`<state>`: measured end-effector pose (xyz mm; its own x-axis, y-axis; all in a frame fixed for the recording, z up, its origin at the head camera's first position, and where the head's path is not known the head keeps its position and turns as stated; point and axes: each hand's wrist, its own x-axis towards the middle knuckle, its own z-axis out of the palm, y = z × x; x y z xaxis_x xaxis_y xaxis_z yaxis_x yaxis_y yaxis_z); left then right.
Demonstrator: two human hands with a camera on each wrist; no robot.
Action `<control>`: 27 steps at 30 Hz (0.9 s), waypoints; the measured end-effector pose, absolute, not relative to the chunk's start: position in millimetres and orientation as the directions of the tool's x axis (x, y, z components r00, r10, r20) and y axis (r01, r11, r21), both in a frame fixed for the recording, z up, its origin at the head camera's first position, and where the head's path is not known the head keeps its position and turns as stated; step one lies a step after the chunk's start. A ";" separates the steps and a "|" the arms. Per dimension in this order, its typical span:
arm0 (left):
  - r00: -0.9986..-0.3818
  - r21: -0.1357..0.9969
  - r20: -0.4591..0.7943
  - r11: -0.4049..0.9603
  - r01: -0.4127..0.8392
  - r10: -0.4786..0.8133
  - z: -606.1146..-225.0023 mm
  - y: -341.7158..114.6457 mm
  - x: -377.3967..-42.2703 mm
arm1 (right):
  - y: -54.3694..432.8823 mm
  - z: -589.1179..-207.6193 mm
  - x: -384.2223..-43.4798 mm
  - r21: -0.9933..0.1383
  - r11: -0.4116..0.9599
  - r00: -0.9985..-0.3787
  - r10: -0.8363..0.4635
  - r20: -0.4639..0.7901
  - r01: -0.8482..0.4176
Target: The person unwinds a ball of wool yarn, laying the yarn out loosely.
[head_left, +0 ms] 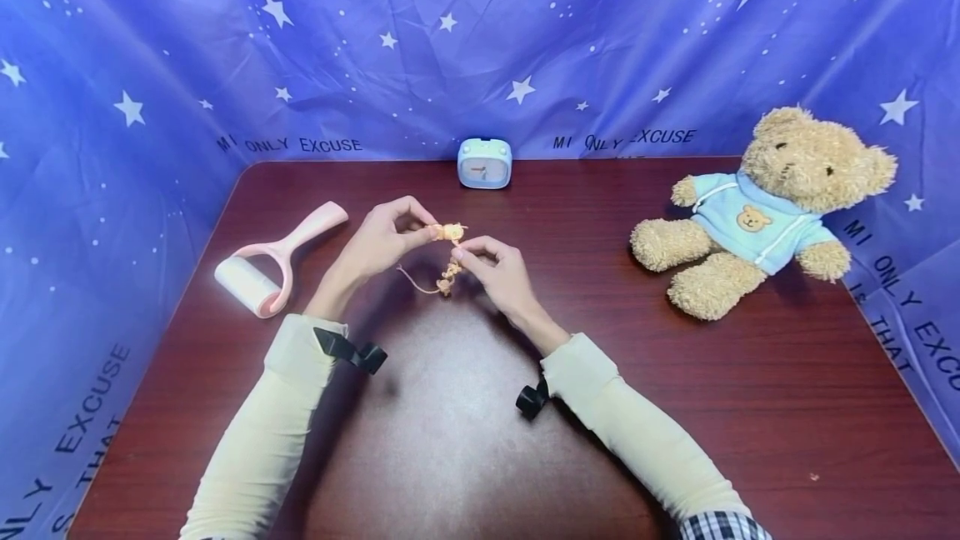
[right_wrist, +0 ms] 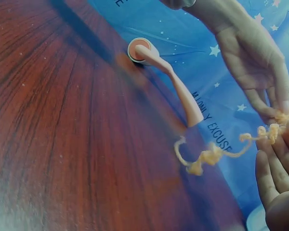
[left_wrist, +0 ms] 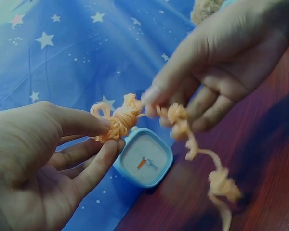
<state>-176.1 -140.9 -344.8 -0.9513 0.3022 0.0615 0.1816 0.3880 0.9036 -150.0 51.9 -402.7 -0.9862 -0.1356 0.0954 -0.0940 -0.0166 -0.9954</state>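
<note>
Between thumb and fingers, my left hand (head_left: 378, 238) pinches a small wound bundle of orange yarn (left_wrist: 120, 124) with a loop sticking out at its left end. Close on the right, my right hand (head_left: 501, 273) pinches the yarn where it leaves the bundle. From there a knotted, tangled tail of yarn (head_left: 447, 280) hangs down, with clumps along it and a thin loose end curling to the left in the head view. In the right wrist view the knotted tail (right_wrist: 207, 158) dangles beside the fingers. Both hands are held over the middle of the table.
A pink lint roller (head_left: 281, 261) lies on the dark red table (head_left: 600, 215) at the left. Behind the hands stands a light blue alarm clock (head_left: 484, 165). A teddy bear (head_left: 757, 215) in a blue hoodie sits at the right. Starry blue cloth (head_left: 420, 65) hangs around the table.
</note>
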 end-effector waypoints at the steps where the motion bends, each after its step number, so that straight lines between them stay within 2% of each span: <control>1: -0.951 0.900 0.067 0.393 0.188 0.301 -345.0 -141.2 -176.2 | 53.5 -401.0 -149.4 -0.994 -0.021 -0.985 -0.136 0.109 -0.107; 11: -0.948 0.890 0.066 0.412 0.197 0.310 -344.8 -144.8 -176.7 | 76.2 -388.5 -155.4 -0.973 -0.110 -0.977 -0.049 0.210 -0.203; 27: -0.950 0.888 0.044 0.423 0.179 0.310 -346.7 -149.0 -178.7 | 114.2 -393.8 -166.8 -0.964 -0.160 -0.973 0.127 0.195 -0.214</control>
<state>-178.7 -149.0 -346.7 -0.9497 0.3101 0.0439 0.1792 0.4229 0.8883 -166.8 114.2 -393.8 -0.9726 0.1268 0.1946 -0.2137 -0.1595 -0.9638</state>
